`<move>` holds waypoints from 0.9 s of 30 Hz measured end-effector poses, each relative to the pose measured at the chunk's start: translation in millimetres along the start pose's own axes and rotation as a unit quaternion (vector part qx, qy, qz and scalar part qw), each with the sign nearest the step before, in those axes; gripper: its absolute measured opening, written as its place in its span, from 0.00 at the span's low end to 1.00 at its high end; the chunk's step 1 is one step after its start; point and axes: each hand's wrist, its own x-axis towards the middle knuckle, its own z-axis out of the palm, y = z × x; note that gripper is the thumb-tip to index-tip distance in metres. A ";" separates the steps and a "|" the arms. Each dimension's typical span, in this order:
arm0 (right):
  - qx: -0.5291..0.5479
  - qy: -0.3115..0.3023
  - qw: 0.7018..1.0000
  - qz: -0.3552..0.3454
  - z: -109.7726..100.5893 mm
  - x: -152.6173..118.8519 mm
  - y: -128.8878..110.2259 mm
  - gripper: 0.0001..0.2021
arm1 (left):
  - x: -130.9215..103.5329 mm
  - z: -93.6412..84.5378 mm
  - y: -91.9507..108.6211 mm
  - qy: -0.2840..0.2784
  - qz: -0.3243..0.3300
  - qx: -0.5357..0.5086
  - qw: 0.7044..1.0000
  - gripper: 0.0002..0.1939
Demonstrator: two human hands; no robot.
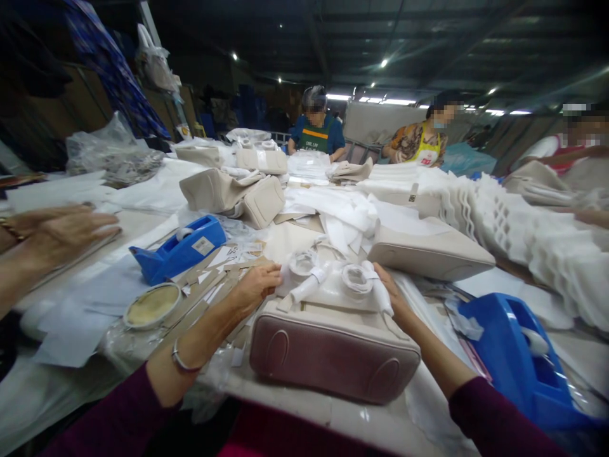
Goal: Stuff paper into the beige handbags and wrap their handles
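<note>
The worktop (143,222) fills the frame. At lower centre lies a beige bag (333,343), its handles (354,279) wrapped in white paper. The left hand (254,289) clasps the bag's left end; the right hand (392,295) grasps a wrapped handle. A blue tape dispenser (178,251) sits centre left.

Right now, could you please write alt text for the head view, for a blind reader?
Left hand and right hand grip a beige handbag with paper-wrapped handles on a cluttered table. Blue tape dispensers stand on both sides; three people work beyond.
</note>
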 end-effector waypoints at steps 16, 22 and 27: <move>0.109 0.109 0.985 0.081 -21.5 -35.9 -15.9 0.19 | -5.2 -22.0 -24.5 -0.117 -0.045 0.080 0.989 0.07; 0.304 -0.011 0.934 0.189 -26.9 -57.3 -36.1 0.25 | -4.2 -22.0 -25.6 -0.117 -0.037 0.081 0.989 0.07; 0.308 -0.054 0.928 0.201 -22.6 -59.6 -41.9 0.28 | -7.0 -20.8 -24.6 -0.105 -0.030 0.077 0.991 0.06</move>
